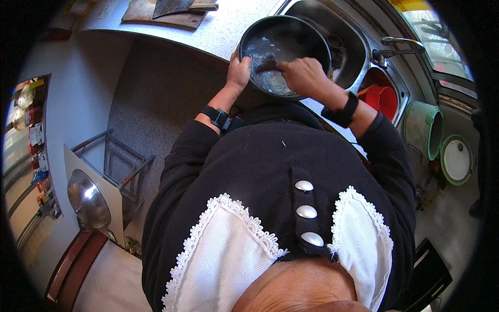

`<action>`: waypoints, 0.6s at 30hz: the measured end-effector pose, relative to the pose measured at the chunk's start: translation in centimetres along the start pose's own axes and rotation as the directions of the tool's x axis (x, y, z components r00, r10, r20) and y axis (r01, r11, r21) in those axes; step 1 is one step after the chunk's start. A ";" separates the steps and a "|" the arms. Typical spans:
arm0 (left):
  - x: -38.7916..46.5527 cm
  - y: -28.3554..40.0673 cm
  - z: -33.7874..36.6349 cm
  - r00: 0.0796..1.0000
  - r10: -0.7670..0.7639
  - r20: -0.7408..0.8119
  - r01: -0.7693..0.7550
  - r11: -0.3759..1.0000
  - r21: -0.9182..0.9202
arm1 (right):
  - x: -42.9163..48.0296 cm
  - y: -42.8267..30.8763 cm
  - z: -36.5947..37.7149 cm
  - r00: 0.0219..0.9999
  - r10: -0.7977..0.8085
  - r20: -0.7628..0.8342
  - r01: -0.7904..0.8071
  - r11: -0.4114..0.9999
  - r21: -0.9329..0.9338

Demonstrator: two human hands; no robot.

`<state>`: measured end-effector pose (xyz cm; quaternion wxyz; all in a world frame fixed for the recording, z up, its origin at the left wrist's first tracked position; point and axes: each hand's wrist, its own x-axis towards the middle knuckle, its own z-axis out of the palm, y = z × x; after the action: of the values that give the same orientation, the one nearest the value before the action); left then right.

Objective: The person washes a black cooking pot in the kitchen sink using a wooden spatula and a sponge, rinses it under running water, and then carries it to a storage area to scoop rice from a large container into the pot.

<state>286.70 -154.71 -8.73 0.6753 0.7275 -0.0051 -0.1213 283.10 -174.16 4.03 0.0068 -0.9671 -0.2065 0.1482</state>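
A dark, round cooking pot [304, 37] is tilted towards me at the near edge of the sink, with some water [280, 84] in it. My left hand [238, 72] grips its left rim, the thumb lying over the edge. Inside the pot, my right hand [306, 76] holds a dark object [267, 66] down at the wet bottom. What that object is cannot be made out, as the fingers partly cover it. Both wrists wear black straps.
Behind the pot is the steel sink [356, 52] with a faucet [390, 50]. A red plastic container [384, 102] sits in the smaller basin. A cleaver [173, 7] rests on a wooden cutting board [163, 21]. A green-rimmed bucket [419, 128] stands right; a metal bowl [89, 199] is left.
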 end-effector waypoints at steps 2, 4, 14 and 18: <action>0.0 -0.1 0.0 1.000 0.016 -0.016 -0.015 1.000 0.024 | 1.4 0.8 0.0 1.000 0.023 -0.015 -0.023 0.999 -0.046; -0.2 0.2 0.0 0.999 0.024 -0.024 -0.023 0.999 0.041 | 2.0 2.1 -0.2 0.992 0.124 -0.011 -0.125 0.982 -0.143; -0.5 1.9 0.4 0.995 0.051 -0.089 -0.047 0.998 0.043 | -3.4 5.4 -3.2 0.940 0.254 0.229 -0.233 0.965 -0.116; -0.6 1.9 0.5 0.996 0.049 -0.068 -0.051 0.998 -0.024 | -4.8 3.3 -3.3 0.942 0.187 0.279 -0.168 0.982 -0.090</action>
<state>286.31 -155.30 -6.78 0.6871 0.7221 0.0011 -0.0798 281.20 -178.97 8.32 -0.0682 -0.9498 -0.1223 0.2797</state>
